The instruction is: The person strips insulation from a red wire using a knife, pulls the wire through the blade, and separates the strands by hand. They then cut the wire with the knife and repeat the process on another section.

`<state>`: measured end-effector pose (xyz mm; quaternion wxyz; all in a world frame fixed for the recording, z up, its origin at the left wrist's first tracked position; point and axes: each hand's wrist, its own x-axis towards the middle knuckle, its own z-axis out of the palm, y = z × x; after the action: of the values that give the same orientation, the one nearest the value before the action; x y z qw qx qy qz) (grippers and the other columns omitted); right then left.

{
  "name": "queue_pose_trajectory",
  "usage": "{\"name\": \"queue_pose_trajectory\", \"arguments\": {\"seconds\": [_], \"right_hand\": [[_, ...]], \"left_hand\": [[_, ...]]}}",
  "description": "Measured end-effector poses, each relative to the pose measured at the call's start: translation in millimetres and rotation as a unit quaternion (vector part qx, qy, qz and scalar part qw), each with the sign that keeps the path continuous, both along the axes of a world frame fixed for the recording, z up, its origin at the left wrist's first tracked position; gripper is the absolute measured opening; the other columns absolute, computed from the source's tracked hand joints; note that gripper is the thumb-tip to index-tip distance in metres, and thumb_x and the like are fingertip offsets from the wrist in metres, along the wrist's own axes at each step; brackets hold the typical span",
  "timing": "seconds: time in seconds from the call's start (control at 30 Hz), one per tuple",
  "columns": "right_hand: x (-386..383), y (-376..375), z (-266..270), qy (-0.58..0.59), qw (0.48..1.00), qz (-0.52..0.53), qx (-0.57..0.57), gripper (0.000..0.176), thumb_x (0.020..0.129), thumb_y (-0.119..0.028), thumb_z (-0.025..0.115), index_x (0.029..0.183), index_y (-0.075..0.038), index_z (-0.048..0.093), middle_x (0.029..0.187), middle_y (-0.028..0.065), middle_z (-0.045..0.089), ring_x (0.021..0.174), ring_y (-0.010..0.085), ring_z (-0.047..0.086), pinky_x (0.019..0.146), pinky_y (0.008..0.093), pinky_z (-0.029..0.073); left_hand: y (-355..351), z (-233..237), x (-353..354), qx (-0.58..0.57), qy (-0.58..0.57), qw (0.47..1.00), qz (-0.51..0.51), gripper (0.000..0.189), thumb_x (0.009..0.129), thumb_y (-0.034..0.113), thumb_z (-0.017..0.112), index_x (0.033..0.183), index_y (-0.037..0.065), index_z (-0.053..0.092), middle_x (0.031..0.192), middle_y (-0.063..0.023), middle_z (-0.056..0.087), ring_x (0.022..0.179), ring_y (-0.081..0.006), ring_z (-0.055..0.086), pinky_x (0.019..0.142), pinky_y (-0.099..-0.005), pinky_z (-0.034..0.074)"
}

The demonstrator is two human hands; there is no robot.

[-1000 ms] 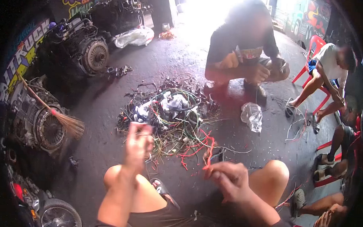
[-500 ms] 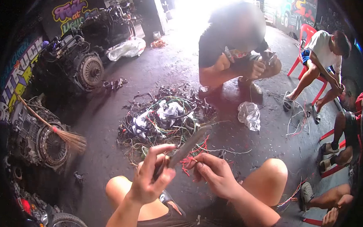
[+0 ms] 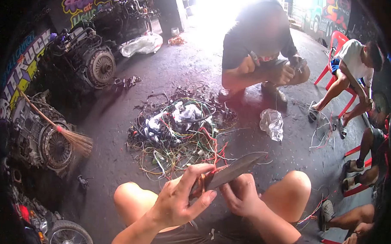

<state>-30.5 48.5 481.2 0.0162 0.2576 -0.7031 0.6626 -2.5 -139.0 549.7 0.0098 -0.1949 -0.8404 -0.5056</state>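
In my left hand (image 3: 178, 196) is a knife (image 3: 239, 170), its handle in my fingers and its broad grey blade pointing up to the right. A red wire (image 3: 215, 150) runs down from the wire pile to the knife's base by my left index finger. My right hand (image 3: 243, 196) is closed just behind and below the blade, on the red wire. The blade partly hides its fingertips and the wire's end. Beyond my hands lies a tangled pile of stripped and coloured wires (image 3: 173, 136) with white scraps among it.
A person (image 3: 260, 51) squats across the pile, both hands on a small object. Another sits on a red chair (image 3: 336, 41). A clear plastic bag (image 3: 271, 124) lies on the floor. Engine parts (image 3: 57, 147) and a broom (image 3: 76, 141) stand left, a motorcycle wheel (image 3: 71, 236) lower left.
The knife has swung down to the right, its blade now crossing in front of my right hand. My left hand has moved right and the red wire is drawn up from the pile.
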Motion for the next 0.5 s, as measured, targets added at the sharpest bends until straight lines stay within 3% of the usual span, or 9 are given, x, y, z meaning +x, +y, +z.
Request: {"name": "queue_pose_trajectory", "arguments": {"seconds": [0.1,0.3,0.4,0.5], "right_hand": [[2.6,6.6,13.5,0.015,0.996,-0.011,0.089,0.014,0.091,-0.004,0.059,0.103,-0.001,0.064,0.077,0.0155,0.064,0.065,0.0266,0.064,0.062,0.0348,0.049],[2.5,10.6,24.1,0.012,0.998,0.007,0.055,0.014,0.091,-0.002,0.060,0.104,0.000,0.065,0.076,0.0145,0.064,0.065,0.0212,0.063,0.061,0.0327,0.048],[5.3,5.3,26.0,-0.066,0.998,0.004,0.013,0.015,0.092,0.000,0.058,0.106,0.002,0.065,0.077,0.0111,0.064,0.069,0.0145,0.063,0.063,0.0291,0.049],[2.8,2.9,18.4,-0.062,0.998,0.019,-0.016,0.015,0.094,0.001,0.056,0.107,0.003,0.064,0.080,0.0085,0.065,0.074,0.0106,0.062,0.066,0.0257,0.049]], "left_hand": [[0.4,0.7,-0.1,-0.012,0.015,1.000,0.000,0.047,0.089,0.018,0.069,0.131,0.007,0.051,0.082,-0.0070,0.062,0.063,-0.0148,0.057,0.059,-0.0309,0.047],[2.4,-6.4,-0.3,-0.011,0.050,0.999,-0.011,0.045,0.091,0.015,0.068,0.131,0.005,0.052,0.083,-0.0073,0.062,0.067,-0.0134,0.058,0.061,-0.0299,0.048],[2.8,-7.9,0.3,0.091,-0.057,0.994,-0.008,0.039,0.094,0.015,0.064,0.130,0.005,0.053,0.078,-0.0031,0.058,0.066,-0.0092,0.054,0.059,-0.0260,0.044],[4.0,-15.2,2.9,0.306,-0.227,0.924,0.001,0.035,0.097,0.015,0.058,0.128,0.001,0.051,0.086,-0.0032,0.062,0.063,-0.0061,0.047,0.057,-0.0221,0.038]]}}
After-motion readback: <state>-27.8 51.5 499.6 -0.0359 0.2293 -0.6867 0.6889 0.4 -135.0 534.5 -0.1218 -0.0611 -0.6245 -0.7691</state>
